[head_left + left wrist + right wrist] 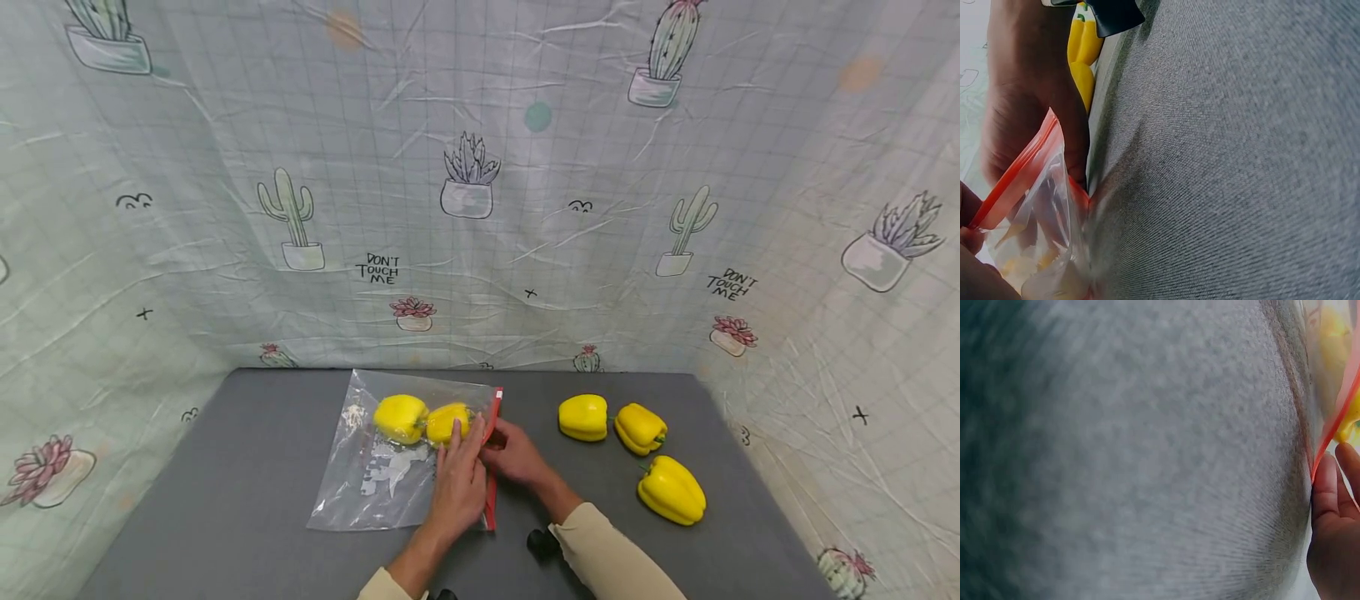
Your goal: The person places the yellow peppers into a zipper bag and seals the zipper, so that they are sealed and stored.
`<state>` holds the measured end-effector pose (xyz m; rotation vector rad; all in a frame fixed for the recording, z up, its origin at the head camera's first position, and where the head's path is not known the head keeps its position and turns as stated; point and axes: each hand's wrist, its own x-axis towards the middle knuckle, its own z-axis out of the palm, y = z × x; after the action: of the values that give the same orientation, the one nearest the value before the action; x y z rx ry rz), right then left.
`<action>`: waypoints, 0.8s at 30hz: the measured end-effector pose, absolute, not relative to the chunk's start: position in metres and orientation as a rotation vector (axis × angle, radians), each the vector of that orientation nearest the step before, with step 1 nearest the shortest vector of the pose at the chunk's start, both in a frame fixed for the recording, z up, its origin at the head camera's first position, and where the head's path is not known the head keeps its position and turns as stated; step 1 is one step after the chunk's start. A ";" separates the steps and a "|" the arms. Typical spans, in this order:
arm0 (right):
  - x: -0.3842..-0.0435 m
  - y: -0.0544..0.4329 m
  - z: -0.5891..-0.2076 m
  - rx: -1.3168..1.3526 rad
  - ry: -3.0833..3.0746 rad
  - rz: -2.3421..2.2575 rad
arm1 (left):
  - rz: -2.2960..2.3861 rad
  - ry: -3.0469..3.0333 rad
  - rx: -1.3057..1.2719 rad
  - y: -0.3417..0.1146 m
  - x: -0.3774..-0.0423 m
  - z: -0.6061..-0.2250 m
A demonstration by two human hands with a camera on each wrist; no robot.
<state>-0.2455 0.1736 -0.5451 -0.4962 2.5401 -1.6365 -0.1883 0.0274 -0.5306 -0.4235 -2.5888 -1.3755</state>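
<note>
A clear zip bag (337, 500) with a red-edged mouth lies flat, mouth to the right. Inside it are two yellow bell peppers, the left one (400, 418) deeper and the right one (447, 422) near the mouth. My left hand (461, 487) lies over the mouth end; in the left wrist view its thumb and finger pinch the red edge (1019, 175). My right hand (517, 454) reaches into the mouth from the right. Its extended fingers (1349, 464) come close to the nearer pepper, and its fingertips are partly hidden behind the plastic.
Three more yellow bell peppers lie on the grey table (225, 500) to the right: one (583, 417) at the back, one (641, 429) beside it, one (672, 491) nearer. Cactus-printed sheeting (525, 250) hangs behind and at both sides.
</note>
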 end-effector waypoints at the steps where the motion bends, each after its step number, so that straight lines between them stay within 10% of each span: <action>1: -0.245 0.174 -0.545 -0.501 2.545 -1.618 | -1.376 -2.579 -0.429 0.027 -0.188 -0.530; 24: -0.243 0.179 -0.545 -0.551 2.538 -1.449 | -1.254 -2.598 -0.404 0.022 -0.189 -0.535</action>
<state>-0.2431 0.1789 -0.5447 -0.5508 2.5380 -1.4494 -0.1895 0.0223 -0.5354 -0.4041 -2.5979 -1.2543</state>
